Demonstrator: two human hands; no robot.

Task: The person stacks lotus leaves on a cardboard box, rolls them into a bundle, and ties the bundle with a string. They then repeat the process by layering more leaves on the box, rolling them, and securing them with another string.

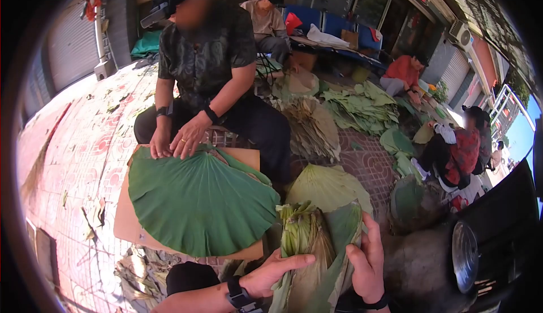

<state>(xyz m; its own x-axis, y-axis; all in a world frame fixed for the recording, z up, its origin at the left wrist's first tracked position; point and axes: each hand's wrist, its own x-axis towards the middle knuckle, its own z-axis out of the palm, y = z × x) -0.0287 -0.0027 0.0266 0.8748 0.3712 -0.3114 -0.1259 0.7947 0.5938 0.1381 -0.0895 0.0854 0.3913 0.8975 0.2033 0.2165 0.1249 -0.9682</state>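
A folded bundle of lotus leaves (308, 239) stands upright in front of me, its pale green stem ends bunched at the top. My left hand (280, 270) grips the bundle from the left, thumb across its front and the other fingers hidden behind it. On the right side, my right hand (367, 259) is closed on the edge of a green outer leaf (343, 228) that wraps partly around the bundle. Just beyond the bundle lies a yellowish-green lotus leaf (331, 186).
Opposite me, a person's hands (181, 140) rest on a large green lotus leaf (203, 205) on a cardboard sheet (129, 222). Stacked leaves (362, 106) and a dried leaf pile (311, 129) lie behind. A metal lid-like disc (465, 256) is at right. Other people sit farther back.
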